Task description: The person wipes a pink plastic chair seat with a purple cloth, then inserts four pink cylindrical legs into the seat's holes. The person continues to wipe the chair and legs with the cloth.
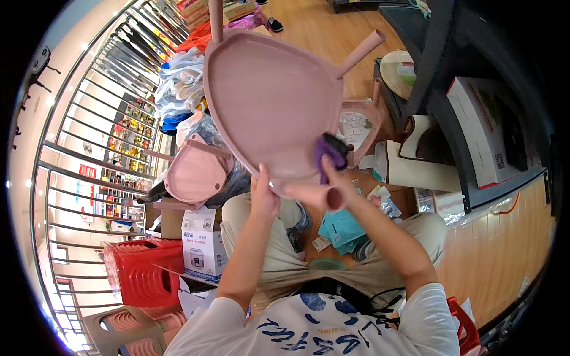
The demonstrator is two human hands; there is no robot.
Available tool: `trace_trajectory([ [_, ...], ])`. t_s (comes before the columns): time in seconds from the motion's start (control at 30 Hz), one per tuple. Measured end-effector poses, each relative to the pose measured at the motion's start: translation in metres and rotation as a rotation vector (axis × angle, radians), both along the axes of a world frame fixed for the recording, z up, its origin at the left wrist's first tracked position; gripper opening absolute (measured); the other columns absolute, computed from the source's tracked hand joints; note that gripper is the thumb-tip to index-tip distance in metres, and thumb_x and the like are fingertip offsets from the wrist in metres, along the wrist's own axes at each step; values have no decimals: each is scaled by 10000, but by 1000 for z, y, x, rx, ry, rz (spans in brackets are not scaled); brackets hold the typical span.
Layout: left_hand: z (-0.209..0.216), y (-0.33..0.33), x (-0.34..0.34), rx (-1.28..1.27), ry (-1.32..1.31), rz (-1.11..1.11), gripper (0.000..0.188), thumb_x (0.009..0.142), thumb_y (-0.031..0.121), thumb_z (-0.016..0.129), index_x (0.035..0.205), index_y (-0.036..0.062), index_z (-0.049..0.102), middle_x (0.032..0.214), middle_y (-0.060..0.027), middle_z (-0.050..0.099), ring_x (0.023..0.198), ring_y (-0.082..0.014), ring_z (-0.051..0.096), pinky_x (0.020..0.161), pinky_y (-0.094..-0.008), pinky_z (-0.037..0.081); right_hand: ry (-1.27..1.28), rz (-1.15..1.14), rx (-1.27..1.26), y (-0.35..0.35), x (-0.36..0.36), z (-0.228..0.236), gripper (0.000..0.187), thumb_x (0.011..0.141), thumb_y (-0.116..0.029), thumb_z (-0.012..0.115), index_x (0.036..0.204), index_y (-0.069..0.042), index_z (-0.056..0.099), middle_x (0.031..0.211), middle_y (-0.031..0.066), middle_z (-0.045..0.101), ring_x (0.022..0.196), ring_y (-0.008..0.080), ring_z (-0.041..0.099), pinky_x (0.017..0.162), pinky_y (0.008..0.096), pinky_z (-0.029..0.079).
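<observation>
A large pink plastic stool is tilted up in front of me, its underside with the raised rim facing me and its tube-like legs sticking out. My left hand grips the rim at the near edge, beside the nearest leg. My right hand is closed on a purple and black cloth, which presses against the stool's underside at its lower right. Its fingers are partly hidden behind the cloth.
Smaller pink stools lie at the left and behind the right side. Red stacked stools and a white appliance box stand lower left, near a metal railing. Teal packets lie between my legs. A dark shelf holds a white box.
</observation>
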State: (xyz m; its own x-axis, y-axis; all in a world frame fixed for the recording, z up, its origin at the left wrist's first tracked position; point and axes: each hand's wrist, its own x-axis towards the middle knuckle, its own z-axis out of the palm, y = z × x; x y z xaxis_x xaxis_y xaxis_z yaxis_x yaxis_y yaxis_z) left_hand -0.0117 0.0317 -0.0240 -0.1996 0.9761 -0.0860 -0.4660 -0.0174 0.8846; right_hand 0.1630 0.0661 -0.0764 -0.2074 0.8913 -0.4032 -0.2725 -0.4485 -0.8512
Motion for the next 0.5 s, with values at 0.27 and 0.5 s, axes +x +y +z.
trace_trajectory([
  [0.27, -7, -3, 12, 95, 193, 6, 536, 968, 371, 428, 1372, 48, 287, 1378, -115, 399, 1239, -269, 433, 1041, -437, 346, 454, 183, 144, -10, 2, -3, 296, 876, -182, 609, 1125, -25, 578, 1107, 75, 615, 991, 162, 586, 877, 327, 466],
  [0.5, 5, -13, -31, -59, -377, -233, 556, 953, 394, 435, 1385, 68, 309, 1406, -114, 396, 1288, -292, 389, 1059, -478, 323, 161, 185, 130, 14, 44, 62, 304, 885, -27, 552, 1187, -11, 533, 1127, 75, 607, 991, 163, 595, 868, 305, 489],
])
